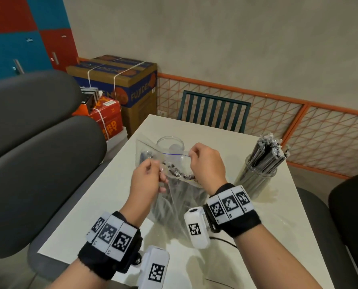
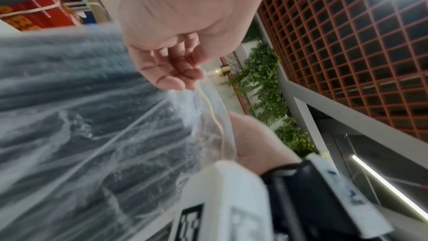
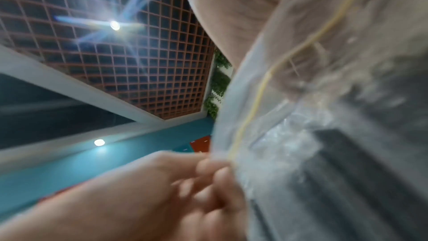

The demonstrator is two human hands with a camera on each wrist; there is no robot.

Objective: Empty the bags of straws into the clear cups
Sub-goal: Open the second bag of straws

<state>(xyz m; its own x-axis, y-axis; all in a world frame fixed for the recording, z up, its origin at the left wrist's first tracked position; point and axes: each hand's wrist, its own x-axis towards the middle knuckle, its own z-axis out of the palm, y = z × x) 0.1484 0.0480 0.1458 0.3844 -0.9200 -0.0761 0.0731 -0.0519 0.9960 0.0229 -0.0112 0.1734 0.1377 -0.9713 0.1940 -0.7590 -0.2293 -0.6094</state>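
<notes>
- The left hand [image 1: 147,180] pinches the near-left edge of the mouth of a clear zip bag of straws [image 1: 180,197], fingers curled on the plastic; the left wrist view shows the fingertips [image 2: 178,78] closed on the bag's rim.
- The right hand [image 1: 207,163] pinches the far-right edge of the same mouth, thumb and fingers curled on the strip that carries a thin blue line.
- Between the two hands the bag's mouth is pulled apart, and the tops of the dark wrapped straws [image 1: 177,171] show in the opening.
- The bag stands roughly upright on the white table [image 1: 94,205], its lower end near the table's middle, between the two forearms.
- In the right wrist view the bag [image 3: 324,116] fills the right side, blurred, with a yellowish seal line running down it to the pinching fingers [image 3: 215,171].
- An empty clear cup [image 1: 169,142] stands just behind the bag, on the far side, seen partly through the plastic.
- A second clear cup [image 1: 257,178], to the right of the right hand, is packed with dark wrapped straws that lean and fan out above its rim.
- Grey padded chair backs [image 1: 38,142] stand left of the table, and a dark slatted chair [image 1: 213,113] at its far edge.
- Strapped cardboard boxes [image 1: 121,84] are stacked in the far-left corner.
</notes>
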